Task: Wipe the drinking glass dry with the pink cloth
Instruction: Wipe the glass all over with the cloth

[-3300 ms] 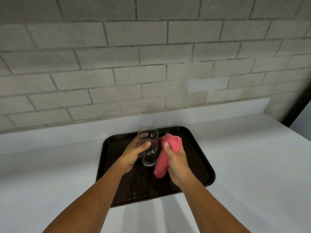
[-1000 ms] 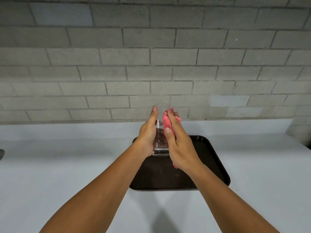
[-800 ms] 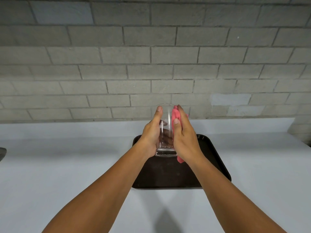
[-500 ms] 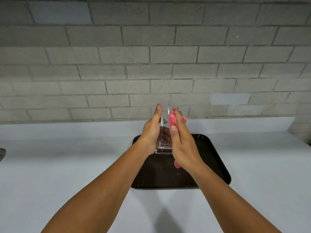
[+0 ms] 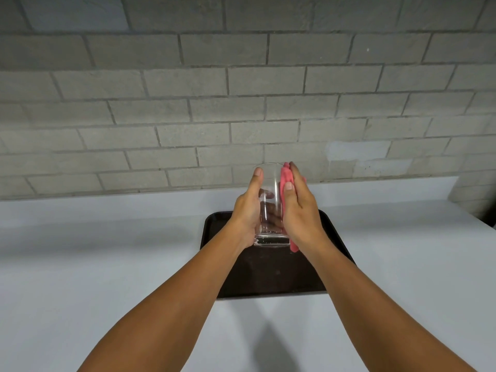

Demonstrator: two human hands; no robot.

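A clear drinking glass is held upright in the air above the tray. My left hand grips its left side, thumb stretched up near the rim. My right hand presses the pink cloth flat against the glass's right side. Most of the cloth is hidden under that palm; a strip shows near the rim and a corner hangs below the wrist.
A dark brown tray lies on the white counter right under the hands. A grey brick wall rises behind the counter's low white backsplash.
The glass went from low over the tray to chest height. Over the last second my right hand slid the cloth up and down the glass's right side; now it lies flat along it.
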